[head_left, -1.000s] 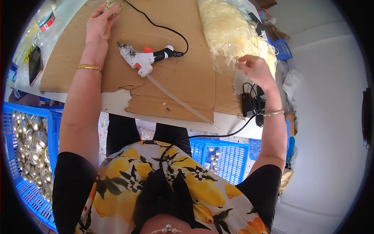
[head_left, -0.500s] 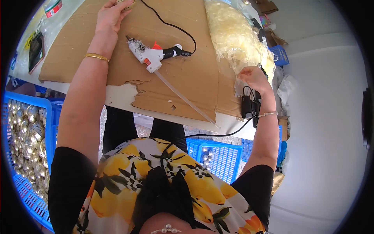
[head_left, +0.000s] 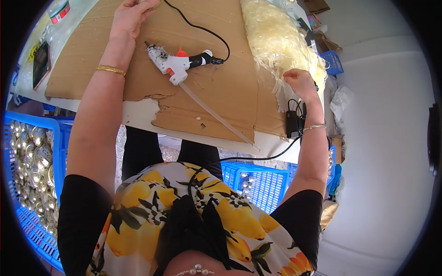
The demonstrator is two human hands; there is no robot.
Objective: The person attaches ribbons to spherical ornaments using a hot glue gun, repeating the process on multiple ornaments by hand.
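My left hand (head_left: 130, 19) is at the top edge of the view, its fingers curled around a small gold-coloured object that is mostly cut off. On the cardboard (head_left: 221, 101), a white hot glue gun (head_left: 168, 64) lies on its side, a clear glue stick (head_left: 216, 114) sticking out of its back. Over the front edge of a heap of pale translucent strips (head_left: 271, 41), my right hand (head_left: 300, 84) has its fingertips pinched together. Whatever is between those fingertips is too small to make out.
Blue baskets stand below the table; the left basket (head_left: 57, 152) holds many shiny gold-silver balls (head_left: 39, 161). A black cable (head_left: 258, 158) runs from a black box (head_left: 292, 123) toward my chest. A phone (head_left: 41, 64) lies at left, and a white wall (head_left: 382, 138) rises at right.
My right hand has risen slightly at the edge of the strips. My left hand has shifted slightly up and left, and less of the gold object shows.
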